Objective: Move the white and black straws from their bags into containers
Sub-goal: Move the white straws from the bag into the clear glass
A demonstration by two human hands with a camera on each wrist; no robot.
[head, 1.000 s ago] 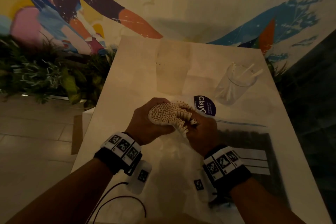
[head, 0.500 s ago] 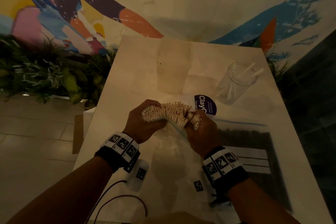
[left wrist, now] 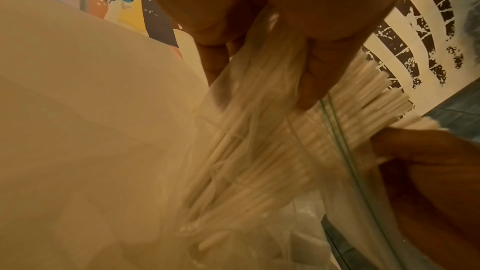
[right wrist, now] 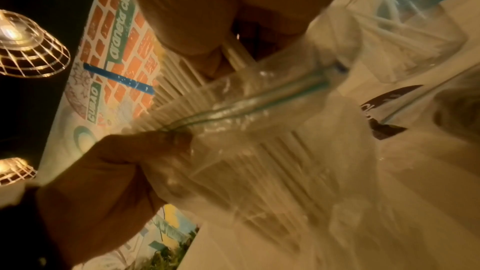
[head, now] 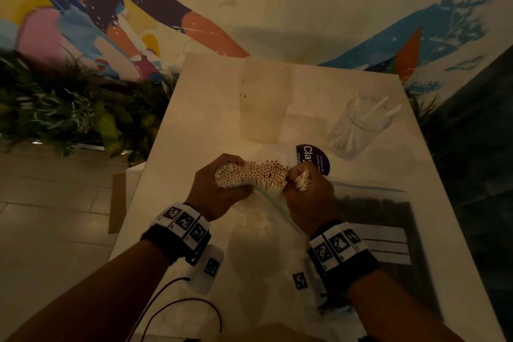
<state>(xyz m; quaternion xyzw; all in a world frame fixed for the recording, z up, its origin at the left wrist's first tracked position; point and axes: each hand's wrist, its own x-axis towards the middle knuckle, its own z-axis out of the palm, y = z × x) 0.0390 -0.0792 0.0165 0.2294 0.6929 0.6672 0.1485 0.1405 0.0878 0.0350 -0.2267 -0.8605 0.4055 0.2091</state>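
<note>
In the head view a thick bundle of white straws (head: pixel 255 175) sticks up out of a clear zip bag (head: pixel 277 208) held above the table. My left hand (head: pixel 222 183) grips the bundle's left side through the bag. My right hand (head: pixel 302 189) holds a small bunch pulled off the right side. The left wrist view shows the white straws (left wrist: pixel 259 141) inside the plastic under my fingers (left wrist: pixel 311 81). In the right wrist view the bag's zip strip (right wrist: pixel 259 98) crosses the straws. A bag of black straws (head: pixel 374 216) lies flat at the right.
A clear glass container (head: pixel 358 125) with a few white straws stands at the back right. A tall frosted container (head: pixel 263 103) stands at the back middle. A purple round label (head: pixel 313 158) lies behind my hands. Plants (head: pixel 69 114) line the table's left side.
The hands have moved apart and the bundle has fanned out wider. My right hand has drawn a small bunch of straws away to the right.
</note>
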